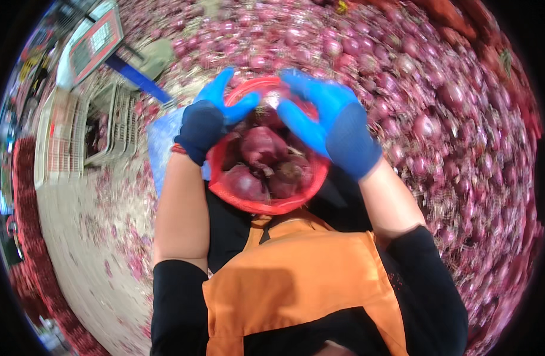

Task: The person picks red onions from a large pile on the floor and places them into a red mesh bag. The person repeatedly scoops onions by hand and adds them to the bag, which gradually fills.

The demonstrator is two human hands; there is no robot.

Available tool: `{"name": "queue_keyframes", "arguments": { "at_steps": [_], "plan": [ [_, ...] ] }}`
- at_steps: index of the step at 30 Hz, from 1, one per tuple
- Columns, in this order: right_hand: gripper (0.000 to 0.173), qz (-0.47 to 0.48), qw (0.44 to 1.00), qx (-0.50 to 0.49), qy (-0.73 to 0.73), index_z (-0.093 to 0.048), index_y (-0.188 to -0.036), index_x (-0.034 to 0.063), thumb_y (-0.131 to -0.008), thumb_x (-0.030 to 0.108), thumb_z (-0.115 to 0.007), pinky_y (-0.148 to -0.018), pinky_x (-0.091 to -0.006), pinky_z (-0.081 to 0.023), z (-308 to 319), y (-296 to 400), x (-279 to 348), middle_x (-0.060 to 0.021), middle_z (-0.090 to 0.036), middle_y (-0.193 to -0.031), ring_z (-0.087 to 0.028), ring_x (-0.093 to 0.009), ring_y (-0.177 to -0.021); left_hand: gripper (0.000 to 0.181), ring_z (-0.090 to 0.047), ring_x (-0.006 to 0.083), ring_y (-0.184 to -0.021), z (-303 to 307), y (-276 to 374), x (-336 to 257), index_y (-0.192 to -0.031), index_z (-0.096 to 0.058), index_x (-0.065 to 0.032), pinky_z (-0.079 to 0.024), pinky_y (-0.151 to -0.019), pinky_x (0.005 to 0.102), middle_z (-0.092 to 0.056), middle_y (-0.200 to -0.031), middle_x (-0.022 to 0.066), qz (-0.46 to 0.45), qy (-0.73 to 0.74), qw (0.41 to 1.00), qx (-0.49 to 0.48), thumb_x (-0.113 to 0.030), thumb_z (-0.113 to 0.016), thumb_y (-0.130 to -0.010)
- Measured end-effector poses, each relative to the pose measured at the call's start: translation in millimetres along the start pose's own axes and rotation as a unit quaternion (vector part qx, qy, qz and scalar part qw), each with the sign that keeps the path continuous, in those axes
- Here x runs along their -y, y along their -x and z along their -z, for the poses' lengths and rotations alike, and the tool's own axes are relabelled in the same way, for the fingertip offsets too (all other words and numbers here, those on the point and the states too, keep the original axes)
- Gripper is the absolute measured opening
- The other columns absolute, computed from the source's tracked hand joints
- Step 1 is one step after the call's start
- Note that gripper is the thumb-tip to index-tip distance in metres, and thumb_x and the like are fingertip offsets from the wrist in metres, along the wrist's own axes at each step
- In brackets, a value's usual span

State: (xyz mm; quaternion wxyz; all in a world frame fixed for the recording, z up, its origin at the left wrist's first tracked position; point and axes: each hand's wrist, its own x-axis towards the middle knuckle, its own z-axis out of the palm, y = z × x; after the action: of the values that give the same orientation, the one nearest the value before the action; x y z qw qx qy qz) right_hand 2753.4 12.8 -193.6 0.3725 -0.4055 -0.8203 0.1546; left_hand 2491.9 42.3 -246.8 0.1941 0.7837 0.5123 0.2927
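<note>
Before my torso is a round red mesh container (pixel 272 207), filled with large red onions (pixel 260 144); whether it is a bag or a basket I cannot tell. Both hands wear blue gloves with darker cuffs. My left hand (pixel 221 100) is at the far left of the rim, its thumb reaching inward over the opening and its fingers apart. Opposite it, my right hand (pixel 321 104) hovers over the right rim, thumb and fingers spread. A shiny onion (pixel 270 99) sits between the two thumbs. Blur hides whether either glove touches the rim or that onion.
Loose red onions (pixel 450 95) form a large heap ahead and to the right. On the left stand a scale display (pixel 96 44) on a blue post (pixel 136 79) and plastic crates (pixel 112 124). Onion skins litter the floor (pixel 81 231). Stacked red mesh sacks (pixel 27 187) line the far left.
</note>
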Motion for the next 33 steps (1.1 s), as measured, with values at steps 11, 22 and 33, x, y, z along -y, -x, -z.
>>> {"name": "queue_keyframes", "arguments": {
  "at_steps": [11, 22, 33],
  "plan": [
    [0.041, 0.033, 0.998, -0.048, -0.015, -0.071, -0.122, 0.0152, -0.085, 0.032, -0.073, -0.09, -0.0485, -0.055, -36, 5, -50, -0.0161, -0.068, -0.121, -0.067, -0.037, -0.107, 0.016, -0.06, 0.0117, -0.077, 6, -12, -22, -0.099, -0.069, -0.0017, -0.047, -0.071, 0.0264, -0.067, -0.086, 0.0025, 0.248, 0.257, 0.934, 0.002, -0.013, -0.075, -0.089],
    [0.082, -0.675, 0.711, -0.113, 0.162, -0.061, -0.13, -0.0063, -0.078, 0.054, -0.08, -0.101, -0.0413, -0.05, 235, 267, -449, -0.0267, -0.065, -0.132, -0.065, -0.034, -0.121, 0.027, -0.064, 0.0097, -0.088, 9, 4, -9, -0.125, -0.065, -0.0038, -0.049, -0.075, 0.0255, -0.071, -0.101, 0.0039, 0.272, 0.127, 0.954, -0.022, -0.016, -0.061, -0.102],
    [0.058, -0.422, 0.585, -0.448, -0.528, -0.059, -0.138, 0.0136, -0.088, 0.041, -0.07, -0.101, -0.0601, -0.049, 194, 250, -361, -0.0144, -0.06, -0.139, -0.056, -0.034, -0.129, 0.029, -0.054, 0.0081, -0.066, 17, 25, -16, -0.115, -0.071, -0.0042, -0.045, -0.061, 0.0266, -0.064, -0.076, 0.0001, 0.286, 0.047, 0.956, 0.053, -0.027, -0.069, -0.097]
  ]
}}
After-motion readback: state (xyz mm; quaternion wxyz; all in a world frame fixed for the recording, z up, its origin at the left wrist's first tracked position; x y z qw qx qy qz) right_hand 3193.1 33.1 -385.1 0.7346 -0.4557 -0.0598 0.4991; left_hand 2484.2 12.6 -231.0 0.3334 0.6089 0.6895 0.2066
